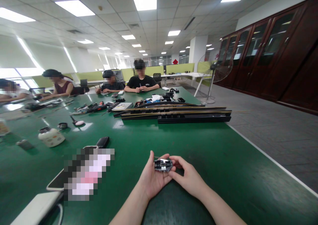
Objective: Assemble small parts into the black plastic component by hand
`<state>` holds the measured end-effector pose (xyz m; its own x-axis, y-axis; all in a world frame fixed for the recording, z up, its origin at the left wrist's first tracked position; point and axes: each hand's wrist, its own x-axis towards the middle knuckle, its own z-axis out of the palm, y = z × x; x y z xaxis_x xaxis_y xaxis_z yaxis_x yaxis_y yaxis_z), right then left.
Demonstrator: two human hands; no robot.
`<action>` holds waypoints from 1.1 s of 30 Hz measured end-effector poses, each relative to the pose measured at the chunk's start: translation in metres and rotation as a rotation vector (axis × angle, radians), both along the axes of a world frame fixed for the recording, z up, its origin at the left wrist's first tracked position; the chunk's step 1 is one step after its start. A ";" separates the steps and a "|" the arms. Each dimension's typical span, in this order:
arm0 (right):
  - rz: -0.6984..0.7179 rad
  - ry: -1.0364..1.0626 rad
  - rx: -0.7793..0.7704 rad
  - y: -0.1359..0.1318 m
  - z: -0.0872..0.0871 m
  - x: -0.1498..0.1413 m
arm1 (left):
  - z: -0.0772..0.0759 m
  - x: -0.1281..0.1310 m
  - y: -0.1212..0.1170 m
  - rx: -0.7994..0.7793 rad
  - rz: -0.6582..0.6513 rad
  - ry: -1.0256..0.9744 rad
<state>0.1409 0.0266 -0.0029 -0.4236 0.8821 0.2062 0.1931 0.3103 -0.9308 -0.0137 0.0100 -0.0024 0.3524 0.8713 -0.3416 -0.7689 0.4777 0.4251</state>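
Observation:
A small black device (163,165) with its inner parts exposed and a few white and shiny pieces lies across my left palm. My left hand (154,180) is turned palm up, cradling the device with the thumb raised at its left end and the fingers behind it. From the right, the thumb and fingers of my right hand (185,175) close on the device's right end. A thin strand seems to run along its top edge. Both hands are above the green table (198,145), close to its near edge. The device's exact kind cannot be made out.
Long black rails with thin brass-coloured rods (193,118) lie across the table ahead. At left are a patterned jar (51,137), a blurred-out tablet-like item and a white box (37,208). Tools (93,107) lie farther back. Several people sit beyond; a fan (213,67) stands right.

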 end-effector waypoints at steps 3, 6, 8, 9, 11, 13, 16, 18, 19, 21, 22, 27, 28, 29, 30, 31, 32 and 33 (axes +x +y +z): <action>0.013 -0.026 -0.005 0.001 -0.002 0.001 | 0.000 0.000 0.000 -0.004 0.005 0.003; 0.019 -0.051 -0.002 0.001 -0.003 0.001 | -0.001 0.000 -0.001 -0.003 0.005 0.007; 0.019 -0.061 0.001 0.002 -0.004 0.001 | -0.001 0.000 -0.001 0.001 0.002 0.007; 0.018 -0.064 0.002 0.002 -0.004 0.001 | -0.001 0.000 -0.001 0.000 0.002 0.008; 0.017 -0.064 0.005 0.002 -0.005 0.001 | -0.001 -0.001 -0.001 0.004 0.001 0.005; 0.017 -0.061 0.008 0.003 -0.005 0.001 | -0.002 -0.001 -0.001 0.009 -0.001 0.002; 0.015 -0.063 0.012 0.003 -0.006 0.001 | -0.002 -0.001 -0.001 0.015 -0.002 0.000; 0.015 -0.067 0.012 0.003 -0.006 0.001 | -0.003 -0.001 0.000 0.016 0.000 0.001; 0.016 -0.068 0.011 0.003 -0.005 0.001 | -0.004 -0.001 0.000 0.016 0.001 0.001; 0.014 -0.069 0.007 0.002 -0.005 0.001 | -0.004 -0.001 0.000 0.017 0.001 0.003; 0.014 -0.069 0.005 0.002 -0.004 0.001 | -0.005 -0.001 0.001 0.017 0.001 0.003; 0.014 -0.068 0.000 0.002 -0.003 0.001 | -0.004 0.000 0.001 0.007 0.009 0.017; 0.014 -0.068 -0.001 0.002 -0.002 0.001 | -0.004 0.000 0.000 0.003 0.011 0.019; 0.013 -0.069 -0.002 0.002 -0.002 0.001 | -0.003 0.000 0.000 0.000 0.011 0.021; 0.012 -0.071 -0.003 0.002 -0.001 0.001 | -0.003 0.000 0.000 -0.004 0.012 0.023; 0.012 -0.073 -0.005 0.001 -0.001 0.001 | -0.002 0.000 0.000 -0.008 0.012 0.025; 0.012 -0.074 -0.007 0.001 -0.001 0.001 | -0.002 0.000 0.000 -0.010 0.012 0.025; 0.015 -0.075 -0.008 0.001 -0.001 0.001 | -0.002 0.000 0.000 -0.011 0.012 0.024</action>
